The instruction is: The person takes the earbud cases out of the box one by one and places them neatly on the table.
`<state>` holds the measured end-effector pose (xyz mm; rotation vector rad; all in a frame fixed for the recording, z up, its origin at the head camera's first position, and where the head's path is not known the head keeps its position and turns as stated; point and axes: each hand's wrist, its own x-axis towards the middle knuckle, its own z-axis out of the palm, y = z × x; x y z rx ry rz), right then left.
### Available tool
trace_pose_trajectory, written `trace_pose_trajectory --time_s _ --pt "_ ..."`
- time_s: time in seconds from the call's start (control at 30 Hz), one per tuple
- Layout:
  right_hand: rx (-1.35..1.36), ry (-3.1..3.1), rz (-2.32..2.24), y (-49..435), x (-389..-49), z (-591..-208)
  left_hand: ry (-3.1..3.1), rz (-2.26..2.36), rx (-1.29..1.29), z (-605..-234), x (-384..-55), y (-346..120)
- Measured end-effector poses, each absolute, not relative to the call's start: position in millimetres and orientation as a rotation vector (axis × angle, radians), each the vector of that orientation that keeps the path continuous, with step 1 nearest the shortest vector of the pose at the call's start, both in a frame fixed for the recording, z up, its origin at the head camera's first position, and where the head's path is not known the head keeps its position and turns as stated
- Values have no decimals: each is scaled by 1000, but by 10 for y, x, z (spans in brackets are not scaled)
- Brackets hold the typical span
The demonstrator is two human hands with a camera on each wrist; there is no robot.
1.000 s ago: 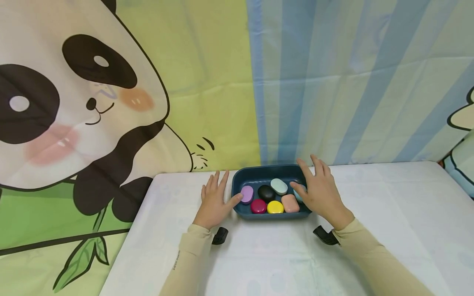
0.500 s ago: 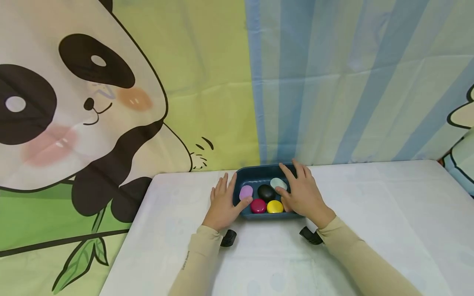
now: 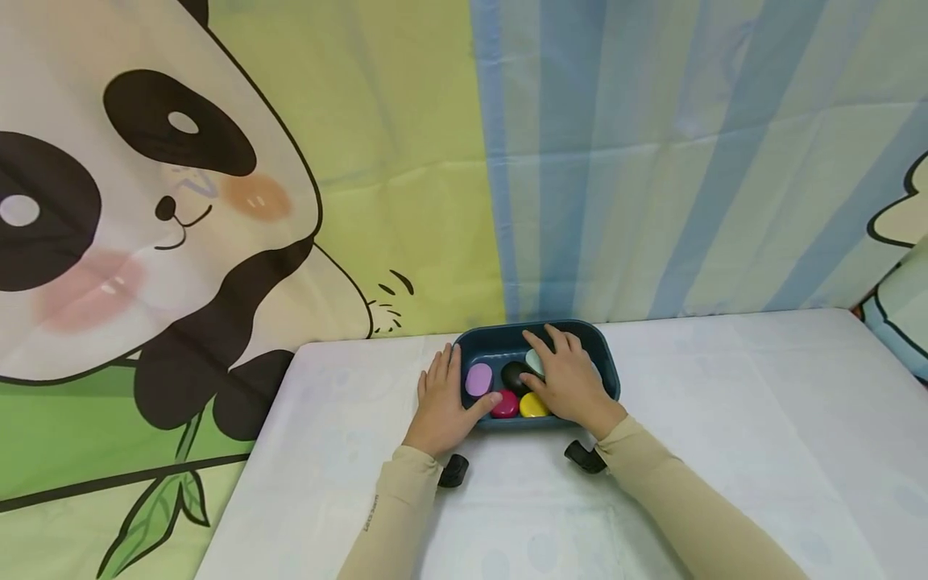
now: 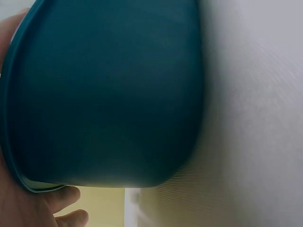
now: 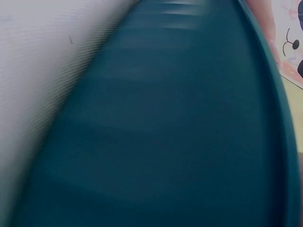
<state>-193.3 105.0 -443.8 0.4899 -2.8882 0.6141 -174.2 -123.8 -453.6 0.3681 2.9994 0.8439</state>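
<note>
A dark blue rectangular tub [image 3: 611, 366] holds several smooth rounded pieces in different colours. The left hand [image 3: 441, 409] lies along the tub's left end, its fingers fairly straight at the rim and its thumb reaching over the front edge by the red piece [image 3: 505, 404]. Over the right half of the tub, the right hand [image 3: 569, 383] has its fingers spread above the pale green piece [image 3: 534, 361] and the black piece [image 3: 515, 376]. It hides pieces beneath it; contact is unclear. A purple piece [image 3: 478, 379] and a yellow piece [image 3: 534, 405] also show. Both wrist views show mainly the tub's outer wall [image 4: 104, 94].
A white cloth [image 3: 732, 419] covers the table, and the tub stands near its back edge. Behind hangs a printed curtain [image 3: 406, 161] with a panda and blue stripes. Black wrist devices [image 3: 583, 457] sit under the sleeves.
The right hand has moved left from the tub's right end to over the pieces, covering the pink and light blue ones. The left hand has shifted slightly right against the tub.
</note>
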Motion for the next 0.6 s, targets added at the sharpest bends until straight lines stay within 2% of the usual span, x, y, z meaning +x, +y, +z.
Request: trace_pose_trajectory --time_s 0.6 --pt "549 -3058 477 937 -2025 -4410 2998 834 337 -4574 -1747 -1236"
